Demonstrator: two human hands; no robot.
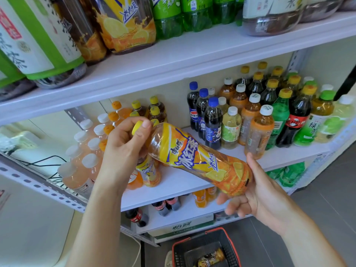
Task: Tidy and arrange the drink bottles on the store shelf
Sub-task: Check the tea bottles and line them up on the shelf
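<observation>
A bare stretch of the middle shelf [179,182] lies between two groups of small bottles, a likely slot. Over it, near the front edge, an iced-tea bottle [194,157] is held tilted, its long axis running from upper left to lower right, cap toward the left. The right hand [248,193] is cupped under the base; the left hand [123,143] is clamped around the yellow cap [137,127], probably for steering.
</observation>
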